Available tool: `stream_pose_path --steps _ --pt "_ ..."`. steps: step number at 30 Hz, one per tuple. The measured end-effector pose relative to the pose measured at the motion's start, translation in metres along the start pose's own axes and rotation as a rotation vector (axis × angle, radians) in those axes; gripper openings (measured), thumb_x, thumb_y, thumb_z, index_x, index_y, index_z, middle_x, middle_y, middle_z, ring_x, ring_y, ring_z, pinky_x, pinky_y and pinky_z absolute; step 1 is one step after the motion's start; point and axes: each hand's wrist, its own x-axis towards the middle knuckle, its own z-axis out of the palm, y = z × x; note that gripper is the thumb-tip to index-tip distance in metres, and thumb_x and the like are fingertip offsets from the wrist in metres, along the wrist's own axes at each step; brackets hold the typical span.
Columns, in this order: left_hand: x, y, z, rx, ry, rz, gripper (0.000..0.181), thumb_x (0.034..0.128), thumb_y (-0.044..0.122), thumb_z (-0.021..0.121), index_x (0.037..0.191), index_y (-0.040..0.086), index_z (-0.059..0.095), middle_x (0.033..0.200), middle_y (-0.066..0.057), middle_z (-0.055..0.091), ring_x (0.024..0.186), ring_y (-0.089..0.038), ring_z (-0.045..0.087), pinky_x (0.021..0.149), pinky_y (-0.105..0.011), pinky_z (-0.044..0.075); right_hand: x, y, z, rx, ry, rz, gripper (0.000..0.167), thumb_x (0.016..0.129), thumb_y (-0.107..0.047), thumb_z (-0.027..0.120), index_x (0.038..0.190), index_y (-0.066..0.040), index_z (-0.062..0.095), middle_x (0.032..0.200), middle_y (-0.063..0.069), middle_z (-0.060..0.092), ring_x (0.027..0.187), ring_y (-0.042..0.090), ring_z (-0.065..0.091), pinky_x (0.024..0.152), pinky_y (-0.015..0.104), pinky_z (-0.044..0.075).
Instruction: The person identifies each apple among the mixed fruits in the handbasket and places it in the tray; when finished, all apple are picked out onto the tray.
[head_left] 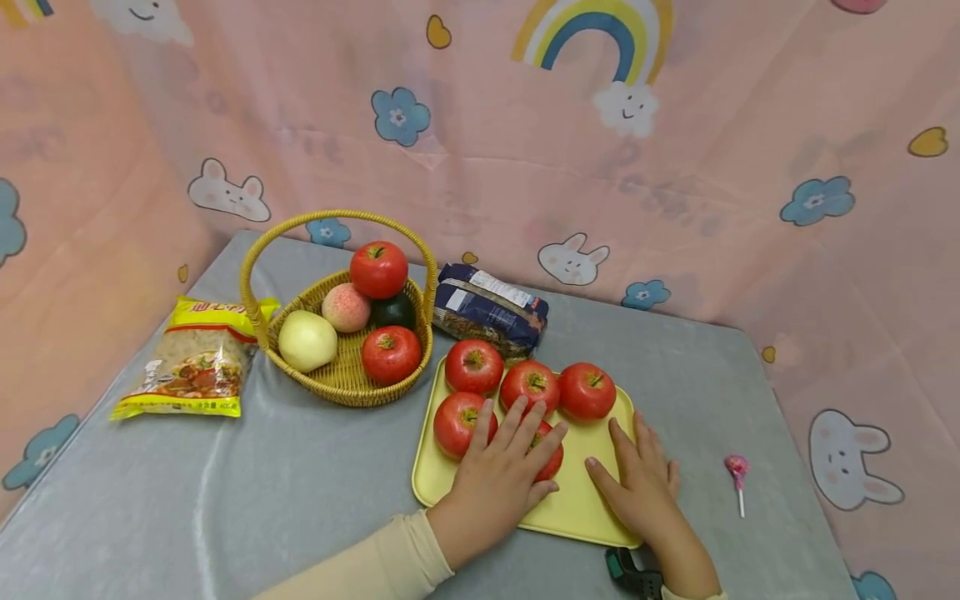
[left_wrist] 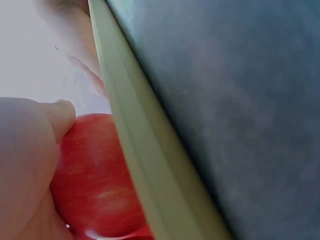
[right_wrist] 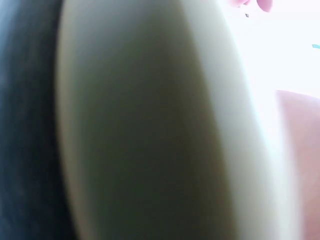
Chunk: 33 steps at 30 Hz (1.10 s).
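Observation:
Several red apples lie on a yellow tray [head_left: 577,500], among them a back-left apple [head_left: 474,367] and a back-right apple [head_left: 587,391]. My left hand [head_left: 495,475] rests with spread fingers over the front apple [head_left: 553,454], partly covering it, beside the left apple [head_left: 454,423]. In the left wrist view the left hand [left_wrist: 30,160] touches a red apple [left_wrist: 97,175] by the tray's edge [left_wrist: 145,150]. Over the tray's right part is my right hand [head_left: 643,483], fingers spread, holding nothing. The right wrist view shows the tray's blurred edge [right_wrist: 150,125] and part of the hand [right_wrist: 305,150].
A wicker basket [head_left: 341,387] with apples and other fruit stands at the back left, between a yellow-ended food bag [head_left: 198,358] and a dark blue package [head_left: 491,307]. A pink lollipop [head_left: 737,471] lies right of the tray. A patterned cloth hangs behind the table.

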Motion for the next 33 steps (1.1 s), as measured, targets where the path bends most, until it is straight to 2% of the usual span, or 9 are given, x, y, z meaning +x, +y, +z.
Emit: stream_pose_path --steps 7,10,13,15,17,20,23,27,33 --pt "-0.003 0.001 -0.004 -0.008 -0.009 -0.008 0.082 0.0991 0.075 0.049 0.168 0.034 0.033 0.175 -0.004 0.024 0.16 -0.032 0.018 0.123 -0.063 0.011 -0.002 0.001 0.001 0.004 0.007 -0.008 0.084 0.105 -0.054 0.059 0.165 -0.001 0.031 0.173 0.029 -0.003 0.154 0.058 -0.004 0.109 0.083 -0.008" --pt "-0.003 -0.009 -0.024 -0.134 0.019 -0.054 0.089 0.0974 0.076 0.051 0.17 0.032 0.025 0.176 -0.006 0.018 0.16 -0.038 0.013 0.122 -0.067 0.009 -0.003 0.002 0.002 0.009 0.014 -0.013 0.083 0.106 -0.051 0.06 0.165 -0.001 0.031 0.173 0.03 -0.002 0.154 0.058 -0.003 0.109 0.083 -0.007" --pt "0.0 -0.044 -0.054 -0.31 0.129 -0.169 0.088 0.1001 0.065 0.06 0.17 0.027 0.023 0.173 -0.012 0.02 0.157 -0.043 0.017 0.12 -0.069 0.01 -0.003 0.002 0.003 0.023 0.032 -0.021 0.083 0.105 -0.051 0.061 0.165 -0.001 0.032 0.173 0.029 -0.001 0.154 0.058 -0.002 0.109 0.083 -0.008" --pt "0.005 -0.08 -0.07 -0.386 0.209 -0.283 0.083 0.1016 0.056 0.064 0.168 0.022 0.027 0.169 -0.017 0.025 0.152 -0.045 0.023 0.119 -0.069 0.014 -0.002 0.003 0.004 0.03 0.033 -0.026 0.084 0.105 -0.051 0.061 0.165 -0.001 0.031 0.173 0.028 -0.001 0.154 0.058 -0.003 0.109 0.083 -0.009" --pt "0.012 -0.121 -0.078 -0.447 0.246 -0.404 0.081 0.1023 0.049 0.066 0.166 0.016 0.029 0.166 -0.023 0.026 0.149 -0.048 0.024 0.117 -0.069 0.015 -0.001 0.003 0.003 0.029 0.027 -0.022 0.084 0.105 -0.053 0.06 0.165 -0.002 0.031 0.174 0.027 -0.003 0.154 0.058 -0.004 0.109 0.082 -0.01" --pt "0.027 -0.176 -0.079 -0.522 0.202 -0.564 0.083 0.1026 0.047 0.065 0.166 0.009 0.026 0.166 -0.029 0.022 0.148 -0.052 0.02 0.116 -0.07 0.017 -0.002 0.004 0.001 0.016 0.013 -0.014 0.084 0.106 -0.054 0.058 0.166 -0.002 0.029 0.173 0.028 -0.005 0.154 0.058 -0.005 0.109 0.082 -0.01" --pt "0.045 -0.219 -0.072 -0.597 0.142 -0.655 0.088 0.1029 0.048 0.064 0.167 0.008 0.02 0.169 -0.029 0.013 0.15 -0.055 0.016 0.116 -0.072 0.017 -0.002 0.003 0.0 0.016 0.018 -0.026 0.084 0.106 -0.054 0.057 0.166 -0.002 0.03 0.173 0.028 -0.004 0.154 0.057 -0.005 0.109 0.083 -0.009" --pt "0.065 -0.252 -0.06 -0.69 0.099 -0.691 0.093 0.1029 0.052 0.063 0.169 0.01 0.014 0.172 -0.025 0.01 0.151 -0.056 0.017 0.118 -0.074 0.019 -0.001 0.001 0.0 0.02 0.025 -0.037 0.084 0.105 -0.053 0.059 0.166 -0.002 0.031 0.173 0.028 -0.002 0.154 0.057 -0.004 0.11 0.082 -0.009" --pt "0.078 -0.263 -0.04 -0.781 0.08 -0.726 0.095 0.1021 0.056 0.063 0.17 0.014 0.012 0.173 -0.023 0.009 0.15 -0.055 0.022 0.115 -0.07 0.033 -0.004 0.001 0.0 0.017 0.025 -0.015 0.083 0.106 -0.052 0.059 0.166 -0.002 0.03 0.173 0.029 -0.002 0.154 0.058 -0.003 0.11 0.082 -0.009"
